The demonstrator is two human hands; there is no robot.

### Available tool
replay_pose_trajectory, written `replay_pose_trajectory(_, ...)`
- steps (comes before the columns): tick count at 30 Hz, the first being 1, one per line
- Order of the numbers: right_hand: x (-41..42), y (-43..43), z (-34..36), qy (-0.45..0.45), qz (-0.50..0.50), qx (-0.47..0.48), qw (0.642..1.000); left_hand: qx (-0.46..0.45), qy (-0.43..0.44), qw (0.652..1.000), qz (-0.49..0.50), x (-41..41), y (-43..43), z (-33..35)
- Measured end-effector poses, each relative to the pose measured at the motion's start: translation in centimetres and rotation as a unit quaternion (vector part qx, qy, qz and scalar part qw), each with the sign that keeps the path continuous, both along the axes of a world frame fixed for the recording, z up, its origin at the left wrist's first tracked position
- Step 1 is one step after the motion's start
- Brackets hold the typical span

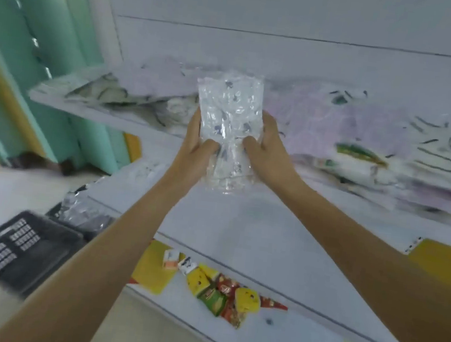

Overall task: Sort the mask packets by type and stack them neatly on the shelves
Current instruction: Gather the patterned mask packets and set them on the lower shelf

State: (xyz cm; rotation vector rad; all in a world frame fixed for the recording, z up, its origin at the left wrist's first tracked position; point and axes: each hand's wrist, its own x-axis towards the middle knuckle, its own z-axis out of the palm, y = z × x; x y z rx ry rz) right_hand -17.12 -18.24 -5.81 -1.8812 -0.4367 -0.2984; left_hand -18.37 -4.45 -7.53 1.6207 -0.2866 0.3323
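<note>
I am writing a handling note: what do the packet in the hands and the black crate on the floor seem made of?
The packet looks like thin clear plastic film, glossy: it is crinkled and glints. The crate is likely hard black plastic, matt, with rows of moulded slots; blur leaves this open.

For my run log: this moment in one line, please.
left hand: grips mask packet; right hand: grips it; upper shelf: piled packets; step: packet not yet placed

Clear crinkled mask packet (229, 115) upright before packet-laden shelf (85, 110)
</note>
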Motion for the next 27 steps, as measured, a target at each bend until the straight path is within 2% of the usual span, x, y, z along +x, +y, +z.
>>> replay_pose_trajectory(5, -4.2, 12.7, -9.1, 0.085, 0.093, -0.005, 0.992, 0.02, 0.106, 0.993, 0.051, -4.9, 12.7, -8.8)
replay_pose_trajectory(11, -4.5, 23.5, -17.5, 0.234, 0.088, 0.001, 0.968, -0.019, 0.239, 0.961, 0.14, -4.7, 22.0, -16.2)
replay_pose_trajectory(13, -3.0, 25.7, -19.3, 0.266, 0.073, -0.004, 0.961, -0.025, 0.26, 0.955, 0.142, -3.3, 23.2, -17.8)
replay_pose_trajectory(18, 3.4, 28.9, -22.8, 0.311, 0.036, -0.013, 0.95, -0.051, 0.339, 0.938, 0.049, 3.0, 28.2, -21.7)
replay_pose_trajectory(27, 12.8, 34.9, -28.1, 0.411, -0.013, 0.026, 0.911, 0.076, 0.405, 0.898, 0.158, 14.7, 34.9, -26.5)
